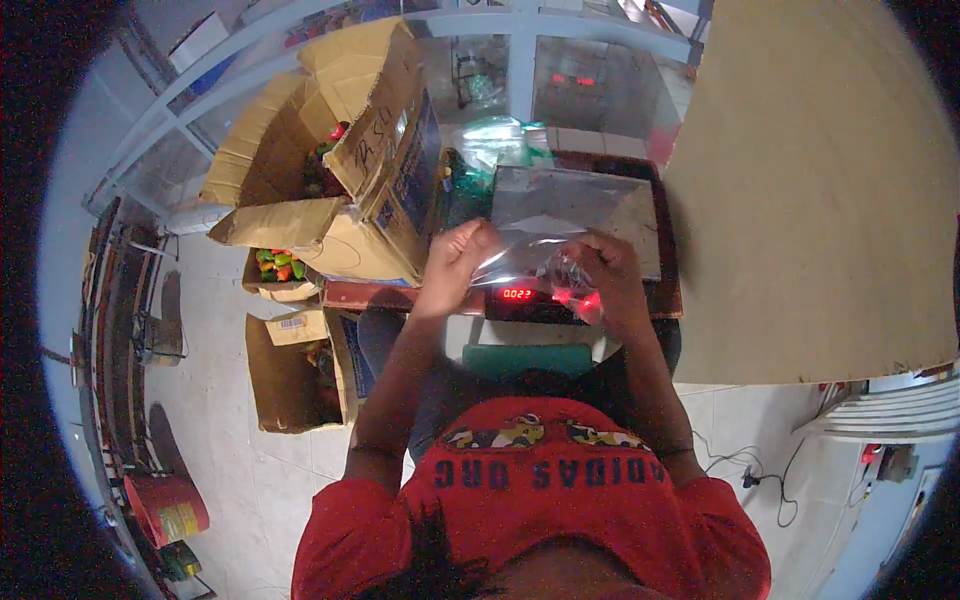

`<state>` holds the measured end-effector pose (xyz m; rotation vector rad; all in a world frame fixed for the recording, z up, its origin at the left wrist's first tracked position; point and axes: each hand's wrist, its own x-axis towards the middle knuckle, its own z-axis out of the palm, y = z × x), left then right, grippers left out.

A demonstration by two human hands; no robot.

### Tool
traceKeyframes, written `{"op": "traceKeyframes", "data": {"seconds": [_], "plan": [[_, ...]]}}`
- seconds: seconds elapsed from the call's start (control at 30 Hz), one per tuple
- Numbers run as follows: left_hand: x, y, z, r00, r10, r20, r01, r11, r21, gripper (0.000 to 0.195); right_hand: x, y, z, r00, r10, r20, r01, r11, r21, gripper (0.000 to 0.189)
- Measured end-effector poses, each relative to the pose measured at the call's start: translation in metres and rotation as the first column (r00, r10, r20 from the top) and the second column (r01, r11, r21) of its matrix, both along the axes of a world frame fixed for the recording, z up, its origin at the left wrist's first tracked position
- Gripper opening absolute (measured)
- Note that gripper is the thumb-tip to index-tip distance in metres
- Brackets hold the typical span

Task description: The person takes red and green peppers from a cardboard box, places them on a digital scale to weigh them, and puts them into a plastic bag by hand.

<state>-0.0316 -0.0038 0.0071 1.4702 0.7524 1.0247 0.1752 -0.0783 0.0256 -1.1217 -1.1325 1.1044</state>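
Observation:
A clear plastic bag (525, 255) is stretched between my two hands, in front of a digital scale. My left hand (459, 255) grips one side of it with the fingers closed. The other side is bunched in my right hand (604, 262), and loose film hangs below it. Behind the bag lies the scale's flat metal platform (622, 195), and its lit red display (517, 294) shows under the film. Past the platform lies a pile of clear and green plastic bags (491, 142).
An open cardboard box (367, 240) with peppers stands at the left of the table. Lower left are a smaller box of peppers (281, 266) and another open carton (292, 382). A large tan board (817, 195) rises at the right. A green stool (527, 358) is below the table edge.

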Motion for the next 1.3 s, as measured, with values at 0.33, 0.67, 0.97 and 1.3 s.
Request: {"op": "traceKeyframes", "data": {"seconds": [0.33,0.67,0.97,1.3], "plan": [[-0.01,-0.001,0.006,0.99,-0.02,-0.14,0.044,0.984,0.174,0.014,0.0,-0.002,-0.001,0.933,-0.069,0.352,0.025,0.992,0.126,0.017],[0.001,-0.011,0.016,0.995,0.049,-0.091,-0.033,0.985,0.168,0.011,-0.007,-0.002,0.009,0.982,-0.007,0.188,-0.008,0.997,0.078,0.013],[0.003,-0.011,0.006,0.997,-0.022,-0.076,0.032,0.991,0.131,0.006,-0.002,0.007,-0.011,0.924,0.018,0.381,-0.037,0.998,0.042,0.017],[0.017,-0.007,-0.019,0.995,0.038,0.096,-0.048,0.993,0.106,0.011,-0.006,-0.007,-0.001,0.621,-0.519,0.587,0.178,0.823,0.539,0.029]]}}
